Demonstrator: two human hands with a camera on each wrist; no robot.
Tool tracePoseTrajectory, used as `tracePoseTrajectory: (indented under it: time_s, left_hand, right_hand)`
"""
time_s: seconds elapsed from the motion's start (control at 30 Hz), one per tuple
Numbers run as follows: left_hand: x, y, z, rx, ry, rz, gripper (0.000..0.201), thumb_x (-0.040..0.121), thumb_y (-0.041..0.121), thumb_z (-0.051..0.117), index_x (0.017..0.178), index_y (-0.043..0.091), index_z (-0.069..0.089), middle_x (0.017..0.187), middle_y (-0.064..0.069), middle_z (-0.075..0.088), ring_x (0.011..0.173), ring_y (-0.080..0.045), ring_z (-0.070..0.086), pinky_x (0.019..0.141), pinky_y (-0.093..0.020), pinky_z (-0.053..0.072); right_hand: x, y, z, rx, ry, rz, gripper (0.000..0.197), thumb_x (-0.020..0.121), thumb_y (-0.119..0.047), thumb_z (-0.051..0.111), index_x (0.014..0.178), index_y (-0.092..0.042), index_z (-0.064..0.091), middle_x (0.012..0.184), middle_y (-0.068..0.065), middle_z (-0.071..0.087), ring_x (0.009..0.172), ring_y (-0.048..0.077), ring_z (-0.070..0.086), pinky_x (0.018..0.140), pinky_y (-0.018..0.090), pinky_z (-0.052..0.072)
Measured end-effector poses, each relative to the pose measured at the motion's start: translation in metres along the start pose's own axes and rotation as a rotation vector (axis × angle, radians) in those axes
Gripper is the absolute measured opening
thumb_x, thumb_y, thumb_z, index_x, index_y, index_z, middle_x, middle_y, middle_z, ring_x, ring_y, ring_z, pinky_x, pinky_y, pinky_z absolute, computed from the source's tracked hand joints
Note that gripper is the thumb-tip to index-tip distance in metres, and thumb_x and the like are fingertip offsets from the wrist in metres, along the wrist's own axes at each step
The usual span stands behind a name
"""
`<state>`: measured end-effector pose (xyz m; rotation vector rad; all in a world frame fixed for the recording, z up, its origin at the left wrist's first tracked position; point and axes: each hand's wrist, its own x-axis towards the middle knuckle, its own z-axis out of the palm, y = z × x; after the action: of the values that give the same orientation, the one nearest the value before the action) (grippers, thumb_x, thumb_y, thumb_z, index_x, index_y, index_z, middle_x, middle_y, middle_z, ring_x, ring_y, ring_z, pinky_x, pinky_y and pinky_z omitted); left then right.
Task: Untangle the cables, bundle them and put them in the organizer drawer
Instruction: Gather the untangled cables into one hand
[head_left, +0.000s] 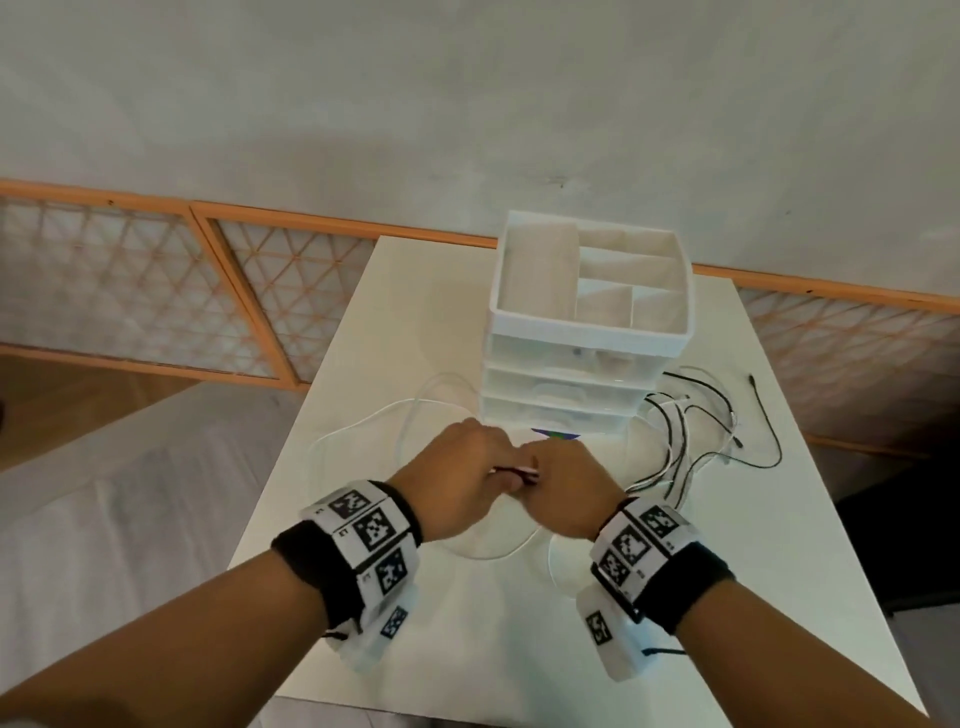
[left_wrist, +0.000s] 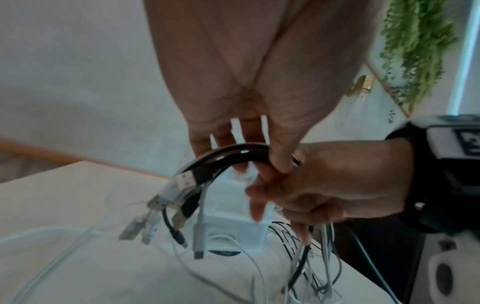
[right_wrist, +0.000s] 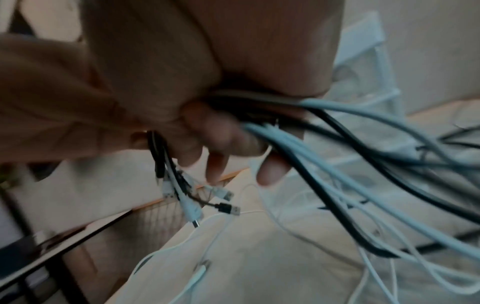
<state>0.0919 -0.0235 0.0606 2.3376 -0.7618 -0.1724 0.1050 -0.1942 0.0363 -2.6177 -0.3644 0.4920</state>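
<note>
Together, left hand (head_left: 457, 475) and right hand (head_left: 563, 491) fingers grip cables (left_wrist: 233, 154), seemingly one bunch, above table (head_left: 467, 649).

We see black and white cables (left_wrist: 228, 156) over a white counter (head_left: 415, 291), beside a white organizer (head_left: 587, 322). Our wristbands (head_left: 363, 551) are black, carrying white blocks with black-and-white square markers. An orange-framed lattice panel (head_left: 130, 280) runs behind.

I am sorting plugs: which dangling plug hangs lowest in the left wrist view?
The white plug on the white cable, its tip hanging lowest; the metal-tipped plugs end higher.
</note>
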Motion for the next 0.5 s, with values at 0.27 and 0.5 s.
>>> tracePoseTrajectory:
  time_s: [0.27,0.5]
  left_hand:
    - [-0.044,-0.090,0.034,0.239,-0.168,-0.893,0.047,0.095,0.033,0.051,0.137,0.015,0.039,0.129,-0.013,0.044,0.120,-0.033,0.047,0.097,-0.040,0.043]
    - [-0.059,-0.108,0.060,0.320,-0.286,-0.907,0.033,0.098,0.024,0.045,0.129,0.012,0.044,0.129,-0.011,0.053,0.119,-0.030,0.053,0.094,-0.038,0.045]
  right_hand:
    - [-0.007,0.009,-0.016,0.465,0.096,0.243,0.046,0.095,-0.043,0.057,0.060,-0.019,0.072,0.041,-0.013,0.051,0.052,0.012,0.047,0.066,0.030,0.046]
    - [-0.013,0.001,-0.016,0.640,0.094,0.258,0.038,0.098,-0.036,0.058,0.072,-0.010,0.072,0.045,-0.011,0.046,0.047,0.012,0.041,0.056,0.029,0.037]
